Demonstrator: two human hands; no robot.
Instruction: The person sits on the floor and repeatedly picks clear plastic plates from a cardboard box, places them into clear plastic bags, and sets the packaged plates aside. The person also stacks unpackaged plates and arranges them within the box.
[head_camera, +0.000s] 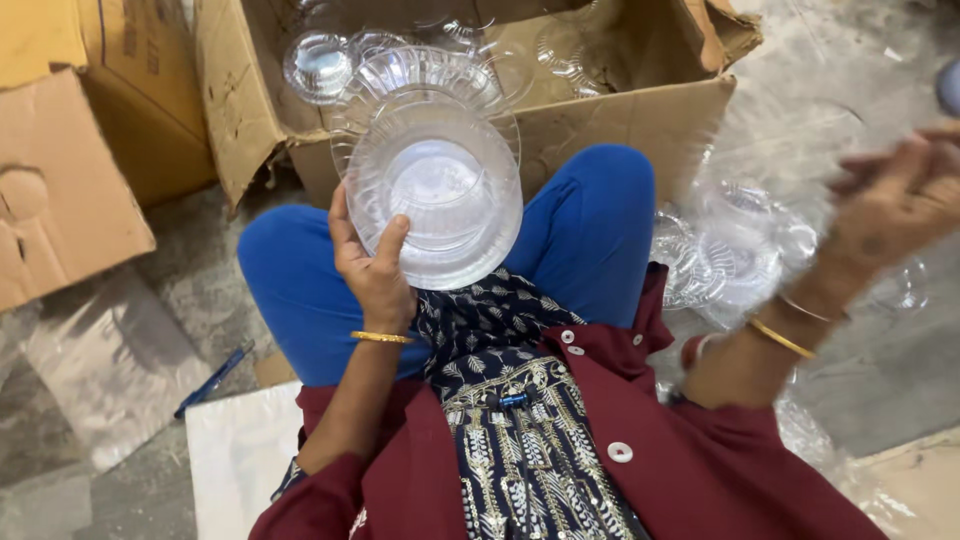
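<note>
A stack of clear ribbed bowls (435, 190) is gripped at its lower left rim by the left hand (372, 268), centre frame. Behind it, an open cardboard box (640, 120) holds more clear bowls (318, 65). The right hand (895, 205), blurred at right, is seen loosely spread, grasping nothing.

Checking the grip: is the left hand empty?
No: the left hand grips a stack of clear ribbed plastic bowls from below, thumb on the rim.

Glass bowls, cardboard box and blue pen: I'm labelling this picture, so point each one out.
glass bowls (435, 190), head view, centre of top bowl.
cardboard box (640, 125), head view, front wall.
blue pen (212, 380), head view, mid-barrel.
</note>
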